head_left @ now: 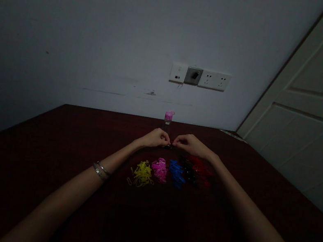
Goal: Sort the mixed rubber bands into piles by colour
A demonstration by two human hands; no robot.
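My left hand (156, 137) and my right hand (190, 144) meet almost fingertip to fingertip over the dark table, both closed in a pinch. Between and just below the fingertips is a small dark thing (167, 146), too dim and tiny to name. Nearer to me lie loose piles of small rubber bands: yellow bands (142, 174), pink bands (159, 170), blue bands (176, 174), black bands (190, 172) and red bands (202, 171). The red pile is close to my right wrist. Behind my hands stands a clear bottle with a pink cap (169, 116), its lower part hidden.
The dark red-brown table (101, 127) runs back to a pale wall (101, 35). Sockets and a switch (200, 78) are set in the wall above it. A white panelled door (314, 123) rises on the right. A flat strip (233, 136) lies at the back right edge.
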